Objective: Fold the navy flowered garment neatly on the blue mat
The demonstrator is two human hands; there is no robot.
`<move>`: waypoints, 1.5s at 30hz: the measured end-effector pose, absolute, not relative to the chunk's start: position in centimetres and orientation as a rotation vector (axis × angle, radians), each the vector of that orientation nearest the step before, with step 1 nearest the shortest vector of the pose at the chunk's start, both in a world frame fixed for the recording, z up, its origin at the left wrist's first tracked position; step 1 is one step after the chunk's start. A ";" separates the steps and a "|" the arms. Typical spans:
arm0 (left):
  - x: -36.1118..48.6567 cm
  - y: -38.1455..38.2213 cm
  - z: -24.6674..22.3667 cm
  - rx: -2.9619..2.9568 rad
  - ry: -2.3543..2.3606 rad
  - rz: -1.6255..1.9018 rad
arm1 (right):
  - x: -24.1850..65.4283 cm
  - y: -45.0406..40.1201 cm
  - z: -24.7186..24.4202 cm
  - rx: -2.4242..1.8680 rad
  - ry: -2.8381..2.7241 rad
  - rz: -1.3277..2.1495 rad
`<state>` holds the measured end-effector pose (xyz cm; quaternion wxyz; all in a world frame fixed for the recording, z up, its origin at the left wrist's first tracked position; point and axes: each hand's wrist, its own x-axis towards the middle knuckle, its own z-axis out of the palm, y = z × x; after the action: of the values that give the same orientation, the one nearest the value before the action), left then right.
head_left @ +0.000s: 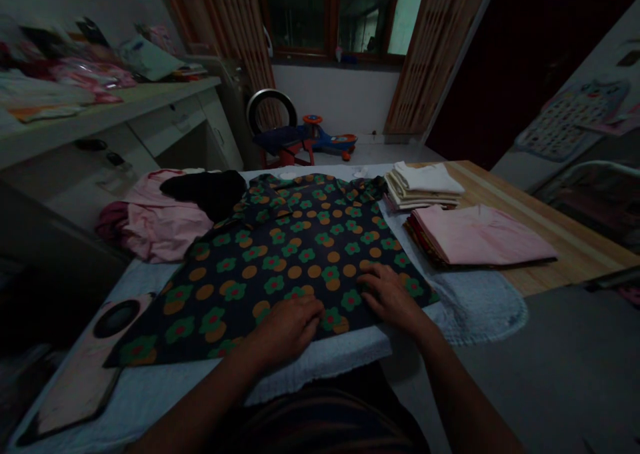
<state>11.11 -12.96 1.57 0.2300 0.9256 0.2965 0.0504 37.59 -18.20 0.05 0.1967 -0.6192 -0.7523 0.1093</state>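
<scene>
A dark garment with green flowers and orange dots (300, 241) lies spread out flat in front of me, its hem toward my body. It looks like a dress or a long top. My left hand (293, 324) rests on the cloth close to the hem, its fingers lying flat. Farther right, my right hand (390, 294) also presses lightly on the garment with its fingers stretched and a little apart. Neither hand grips the fabric. Beneath the garment is a light blue towel-like cover (340, 354) on the table.
Folded pale clothes (425, 184) and a folded pink stack (480, 237) lie on the wooden tabletop (520, 207). At left are crumpled pink clothes (165, 221), a black cloth (210, 191) and a flat pinkish object with a dark circle (80, 374). A white desk (165, 117) stands beyond.
</scene>
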 end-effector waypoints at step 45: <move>-2.3 0.1 -2.9 2.446 1.978 0.149 | 39.3 -15.3 -4.8 -1.892 -2.064 -0.060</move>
<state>-2.32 0.14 -2.93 -0.0040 0.7768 0.6280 0.0474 39.26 -15.33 -4.76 0.1696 -0.6657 -0.7264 -0.0210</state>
